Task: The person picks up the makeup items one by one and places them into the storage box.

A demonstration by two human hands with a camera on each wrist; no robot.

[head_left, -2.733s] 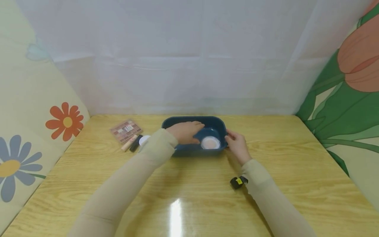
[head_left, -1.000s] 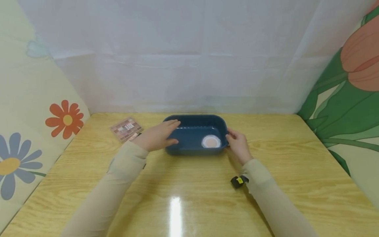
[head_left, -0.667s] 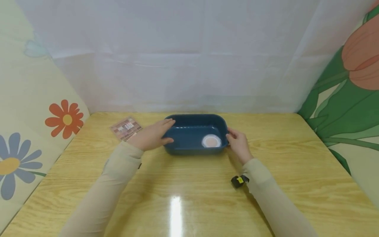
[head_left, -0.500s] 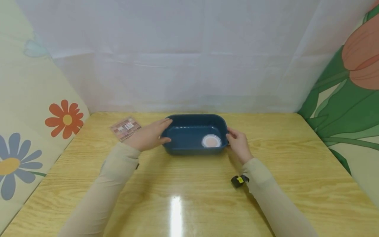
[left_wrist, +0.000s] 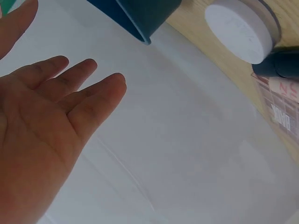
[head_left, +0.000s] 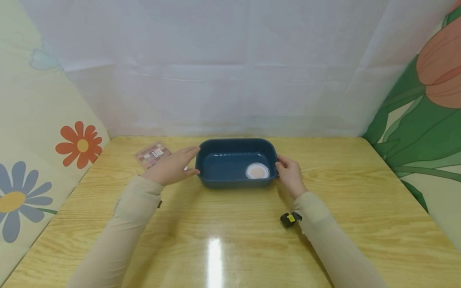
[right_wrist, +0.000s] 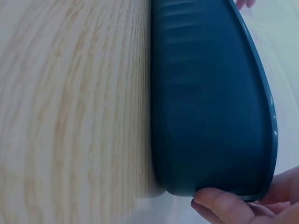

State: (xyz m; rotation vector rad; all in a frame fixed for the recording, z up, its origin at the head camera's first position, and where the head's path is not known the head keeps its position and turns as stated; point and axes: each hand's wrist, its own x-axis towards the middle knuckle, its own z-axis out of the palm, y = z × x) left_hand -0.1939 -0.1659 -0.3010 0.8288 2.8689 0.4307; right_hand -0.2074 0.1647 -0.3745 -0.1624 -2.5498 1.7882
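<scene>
A dark blue oblong basin (head_left: 227, 184) stands on the wooden table near its back edge. Inside, toward the right, lies a round white-rimmed compact (head_left: 257, 171) with a pale pink centre. My right hand (head_left: 291, 176) pinches the basin's right end at the rim; the right wrist view shows thumb and fingers on that end wall (right_wrist: 210, 116). My left hand (head_left: 172, 166) is just off the basin's left end, fingers straight and spread, with nothing in it. In the left wrist view its palm (left_wrist: 42, 121) shows bare, apart from the basin's corner (left_wrist: 149, 21).
Left of the basin lies a pink checkered makeup palette (head_left: 151, 155), partly behind the left hand. A round white-lidded jar (left_wrist: 240, 30), a dark tube (left_wrist: 280, 63) and a pale pink tube (left_wrist: 285, 88) are beside it. White cloth (head_left: 230, 80) hangs behind the table.
My left hand has drawn back leftward from over the basin to beyond its left end, covering the tubes and jar in the head view. My right hand has kept its hold on the rim.
</scene>
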